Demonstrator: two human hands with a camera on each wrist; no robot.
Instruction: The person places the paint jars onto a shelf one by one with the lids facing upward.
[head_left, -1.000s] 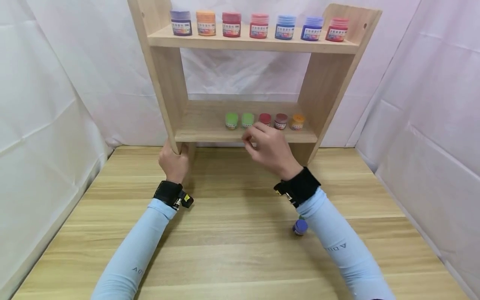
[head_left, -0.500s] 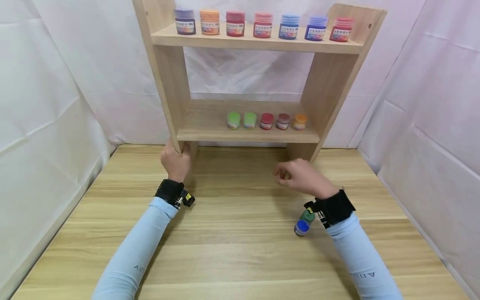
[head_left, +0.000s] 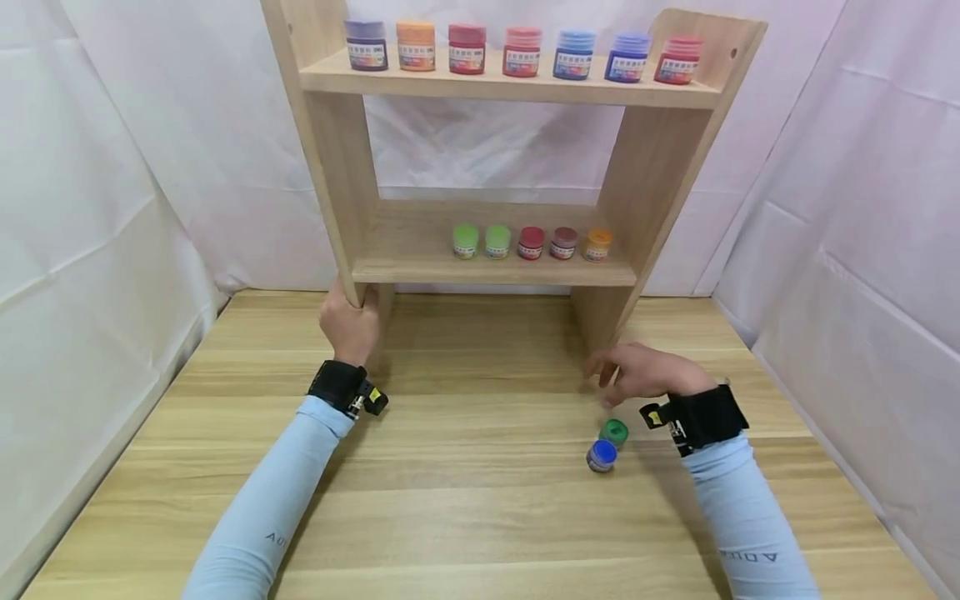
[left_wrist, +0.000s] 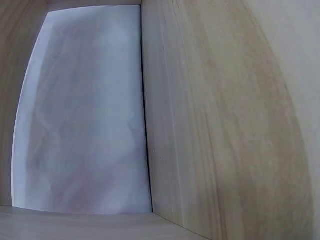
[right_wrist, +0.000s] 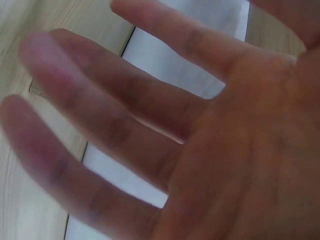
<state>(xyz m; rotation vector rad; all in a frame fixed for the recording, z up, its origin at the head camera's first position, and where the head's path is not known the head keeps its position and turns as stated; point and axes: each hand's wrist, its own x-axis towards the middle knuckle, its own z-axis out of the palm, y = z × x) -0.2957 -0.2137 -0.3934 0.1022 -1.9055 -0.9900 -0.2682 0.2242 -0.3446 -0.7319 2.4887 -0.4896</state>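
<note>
My left hand (head_left: 351, 327) grips the lower front edge of the left side panel of a wooden shelf (head_left: 495, 272); its fingers are partly hidden behind the panel. The right hand (head_left: 648, 371) hovers over the table, loosely bent and holding nothing. In the right wrist view its fingers (right_wrist: 115, 125) are spread apart. Just below its fingertips in the head view stand a small paint jar with a green lid (head_left: 615, 431) and one with a blue lid (head_left: 602, 455), side by side. The left wrist view shows only shelf boards (left_wrist: 220, 125) and white cloth.
On the upper board stands a row of several paint jars, from a purple one (head_left: 367, 47) to a red one (head_left: 678, 61). The lower board bears several more, among them a light green jar (head_left: 465, 242) and an orange jar (head_left: 597, 246). White cloth (head_left: 847, 250) surrounds the wooden table (head_left: 450, 500).
My right hand has come away from the lower board, moving down and right to beside the two table jars, and its fingers have loosened. The left hand has stayed on the panel.
</note>
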